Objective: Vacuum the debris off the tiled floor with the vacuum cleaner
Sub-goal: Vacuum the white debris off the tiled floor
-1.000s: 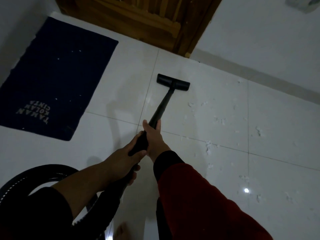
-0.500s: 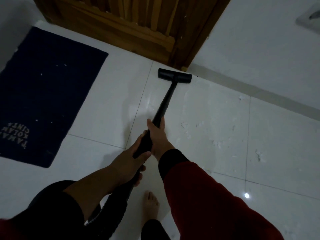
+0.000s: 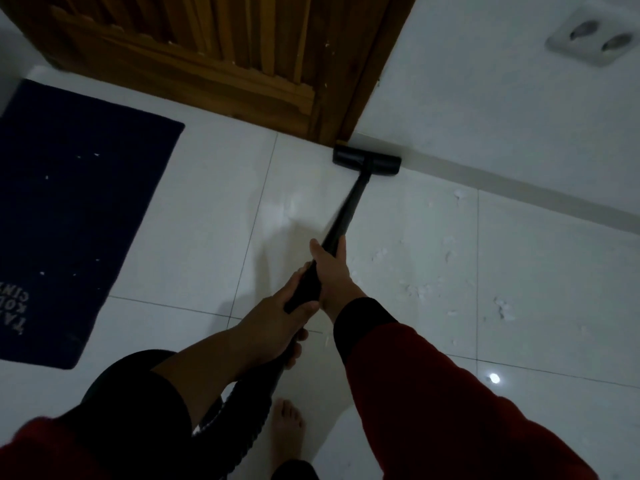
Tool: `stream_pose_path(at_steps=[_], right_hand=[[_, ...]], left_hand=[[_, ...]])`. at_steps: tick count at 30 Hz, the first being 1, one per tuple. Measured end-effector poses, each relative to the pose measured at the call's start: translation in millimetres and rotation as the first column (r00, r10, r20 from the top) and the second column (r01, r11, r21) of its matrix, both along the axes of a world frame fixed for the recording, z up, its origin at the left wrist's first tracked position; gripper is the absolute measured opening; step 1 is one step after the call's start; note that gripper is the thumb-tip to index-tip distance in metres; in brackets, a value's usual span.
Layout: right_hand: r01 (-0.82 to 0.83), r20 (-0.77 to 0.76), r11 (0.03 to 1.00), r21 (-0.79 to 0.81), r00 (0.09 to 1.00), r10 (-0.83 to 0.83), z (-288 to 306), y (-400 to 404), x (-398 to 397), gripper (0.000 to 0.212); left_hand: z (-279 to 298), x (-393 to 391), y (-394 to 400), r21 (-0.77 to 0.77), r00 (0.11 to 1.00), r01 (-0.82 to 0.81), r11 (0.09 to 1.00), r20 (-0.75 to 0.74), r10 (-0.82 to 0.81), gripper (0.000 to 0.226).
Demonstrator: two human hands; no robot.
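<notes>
A: Hands?
B: Left hand (image 3: 277, 318) and right hand (image 3: 330, 271) both wrap the black vacuum wand (image 3: 341, 221)
A: The nozzle (image 3: 367, 161)?
B: On the tiled floor (image 3: 207, 216) against the baseboard beside the wooden door (image 3: 221, 53); white debris (image 3: 500, 308) lies to its right

Dim room, glossy white floor tiles (image 3: 194, 216) with thin dark grout lines. Wooden door (image 3: 221, 57) across the top of the frame. White wall (image 3: 485, 98) at upper right carries a double socket (image 3: 594, 38). Dark blue mat (image 3: 69, 209) at left. Lamp glint (image 3: 494, 378) at lower right.
</notes>
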State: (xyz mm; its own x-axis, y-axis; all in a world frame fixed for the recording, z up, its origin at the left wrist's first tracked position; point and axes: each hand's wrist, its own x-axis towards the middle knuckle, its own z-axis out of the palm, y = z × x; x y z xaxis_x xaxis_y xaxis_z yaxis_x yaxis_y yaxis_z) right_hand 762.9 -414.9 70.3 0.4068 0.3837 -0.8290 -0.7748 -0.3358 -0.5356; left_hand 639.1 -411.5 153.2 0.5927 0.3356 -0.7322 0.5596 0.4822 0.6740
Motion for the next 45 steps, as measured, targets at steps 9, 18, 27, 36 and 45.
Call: stream_pose_path(at_steps=[9,18,27,36,45], right_hand=[[-0.008,0.082,0.999,-0.032,0.997,0.011,-1.9,-29.0,18.7,0.065],[0.001,0.049,1.0,-0.002,0.999,-0.001,0.9,-63.3,-27.0,0.068],[-0.025,0.048,1.0,-0.007,0.999,0.025,17.7,-104.5,-92.3,0.07],[-0.092,0.065,0.994,-0.056,0.993,0.095,30.0,-152.0,-139.9,0.068],[-0.112,0.035,0.991,-0.073,0.993,0.114,34.5,-206.9,-159.2,0.069]], left_hand=[[-16.8,17.9,-26.3,-0.054,1.0,-0.008,0.999,0.02,0.01,0.06],[-12.5,-26.9,-55.1,-0.034,1.0,0.012,0.999,0.019,-0.011,0.058],[-2.6,-91.9,-100.2,0.025,0.999,0.025,0.999,0.04,-0.026,0.058],[-5.6,-136.3,-148.8,0.037,0.999,0.026,0.999,0.019,-0.027,0.057],[9.9,-158.4,-209.9,-0.021,0.998,-0.05,0.999,0.022,0.051,0.055]])
